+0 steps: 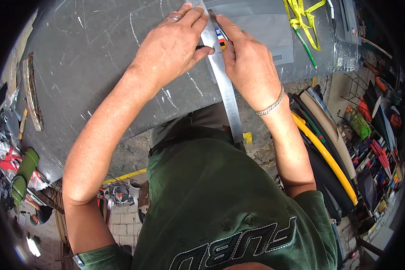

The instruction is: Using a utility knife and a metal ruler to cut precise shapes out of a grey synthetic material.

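My left hand (168, 47) lies with its fingers stretched out on a long metal ruler (229, 101), pressing it against the dark work table (94, 58). Its thumb reaches across to the ruler's edge. The ruler's near end sticks out past the table edge towards my body. Just right of the ruler, my right hand (252, 63) is closed round a slim knife (215, 20), index finger stretched along it; the fingers hide much of the tool. Under the knife and ruler is a grey sheet (261, 36) of material with a small coloured label (221, 40).
A yellow tape measure (300, 15) lies tangled at the far right, beside a green pencil (306, 47). A worn curved strip (32, 92) lies on the table's left. Rolls of material, one yellow (328, 157), stand on the right below the table edge.
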Action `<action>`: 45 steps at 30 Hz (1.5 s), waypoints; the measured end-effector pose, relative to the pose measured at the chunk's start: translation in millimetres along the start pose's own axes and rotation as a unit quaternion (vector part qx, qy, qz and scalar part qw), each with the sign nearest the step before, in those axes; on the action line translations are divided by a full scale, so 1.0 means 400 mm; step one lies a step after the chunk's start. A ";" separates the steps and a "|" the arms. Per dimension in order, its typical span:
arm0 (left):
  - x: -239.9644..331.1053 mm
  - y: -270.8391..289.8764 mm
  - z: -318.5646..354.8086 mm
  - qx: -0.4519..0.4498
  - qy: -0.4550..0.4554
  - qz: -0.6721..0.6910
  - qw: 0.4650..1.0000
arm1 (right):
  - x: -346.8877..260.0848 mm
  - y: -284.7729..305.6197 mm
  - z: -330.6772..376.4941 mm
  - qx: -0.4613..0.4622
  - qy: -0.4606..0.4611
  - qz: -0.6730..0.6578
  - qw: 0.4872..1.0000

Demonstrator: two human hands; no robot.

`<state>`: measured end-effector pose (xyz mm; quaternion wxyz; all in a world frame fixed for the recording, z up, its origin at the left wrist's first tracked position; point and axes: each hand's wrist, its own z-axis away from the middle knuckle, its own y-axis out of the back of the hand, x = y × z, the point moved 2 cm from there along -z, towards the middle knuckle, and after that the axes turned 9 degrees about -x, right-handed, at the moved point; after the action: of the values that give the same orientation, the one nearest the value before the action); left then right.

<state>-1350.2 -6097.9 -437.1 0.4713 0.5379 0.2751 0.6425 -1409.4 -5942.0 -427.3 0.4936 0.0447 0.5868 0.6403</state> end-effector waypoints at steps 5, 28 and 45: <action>-0.012 -0.019 0.007 0.001 0.011 -0.043 0.999 | 0.015 0.060 0.014 -0.006 -0.013 -0.121 0.993; -0.034 -0.076 0.019 0.095 0.006 -0.077 0.993 | -0.037 0.145 -0.326 0.105 0.209 -0.589 0.774; -0.006 -0.006 0.016 0.008 -0.002 -0.014 1.000 | -0.031 -0.004 -0.474 -0.060 -0.057 -0.569 0.818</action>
<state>-1343.5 -6100.1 -438.4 0.4763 0.5391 0.2867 0.6327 -1522.9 -6084.9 -480.3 0.8042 -0.2907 0.4391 0.2756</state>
